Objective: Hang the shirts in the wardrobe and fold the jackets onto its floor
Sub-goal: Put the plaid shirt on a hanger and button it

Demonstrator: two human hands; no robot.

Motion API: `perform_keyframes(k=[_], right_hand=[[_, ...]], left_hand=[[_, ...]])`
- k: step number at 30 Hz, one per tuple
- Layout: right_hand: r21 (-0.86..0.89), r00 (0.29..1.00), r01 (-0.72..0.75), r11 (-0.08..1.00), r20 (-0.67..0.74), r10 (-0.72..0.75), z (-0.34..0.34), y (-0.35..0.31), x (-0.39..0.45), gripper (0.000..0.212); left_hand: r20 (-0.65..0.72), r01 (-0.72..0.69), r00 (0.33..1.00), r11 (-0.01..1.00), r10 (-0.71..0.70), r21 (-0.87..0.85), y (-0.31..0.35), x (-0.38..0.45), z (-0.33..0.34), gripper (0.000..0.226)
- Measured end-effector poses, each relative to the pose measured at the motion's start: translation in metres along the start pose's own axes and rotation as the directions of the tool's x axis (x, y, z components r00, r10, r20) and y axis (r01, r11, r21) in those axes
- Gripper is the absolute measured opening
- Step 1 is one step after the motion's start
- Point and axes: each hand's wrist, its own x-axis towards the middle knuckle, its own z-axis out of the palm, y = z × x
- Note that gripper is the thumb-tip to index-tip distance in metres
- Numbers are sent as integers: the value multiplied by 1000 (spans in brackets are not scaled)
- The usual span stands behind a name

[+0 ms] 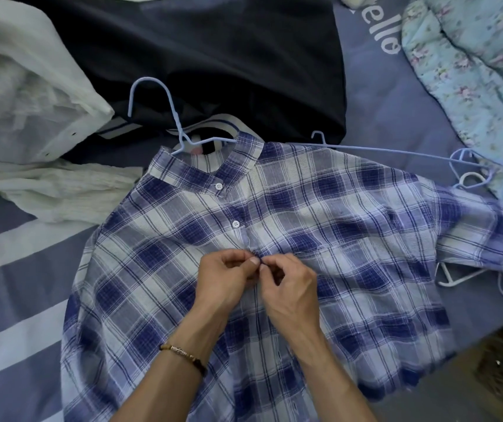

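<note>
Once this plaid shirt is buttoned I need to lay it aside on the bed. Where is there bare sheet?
Bare sheet lies left of the plaid shirt, below the white garment, and a smaller patch between the black garment and the floral quilt. The right edge is crowded with loose hangers. Both hands pinch the placket.

Loose hangers (469,166) right of shirt (350,214)
</note>
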Motion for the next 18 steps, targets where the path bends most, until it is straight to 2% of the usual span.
perform_keyframes(k=[5, 7, 9, 10, 12, 13, 14, 18], right_hand=[[172, 955, -296, 940, 84, 285, -8, 4, 8, 6], [178, 942, -321, 930, 165, 293, -9, 6, 7, 3], [167, 942, -296, 940, 212, 259, -14, 9, 3, 17], [160, 940, -302, 940, 216, 265, -18, 14, 0, 24], [159, 926, -355, 921, 199, 322, -26, 26, -7, 28], [143, 918, -378, 915, 185, 351, -31, 32, -12, 26], [113, 915, -385, 916, 173, 364, -35, 39, -16, 22], [24, 942, -307, 952, 149, 300, -38, 47, -28, 13]], left_hand=[[-31, -96, 994, 985, 102, 145, -3, 4, 2, 12], [-46, -72, 996, 986, 80, 153, -8, 8, 3, 12], [-55, -65, 995, 975, 78, 214, -12, 9, 4, 12], [-57, -84, 992, 938, 109, 336, -13, 10, 5, 19], [-51, -105, 981, 741, 185, 663, -13, 7, 8, 35], [-38, -108, 976, 631, 213, 769, -11, 3, 11, 37], [-25, -110, 974, 571, 224, 814, -10, 2, 14, 37], [8, -147, 969, 552, 246, 821, -17, -10, 13, 36]])
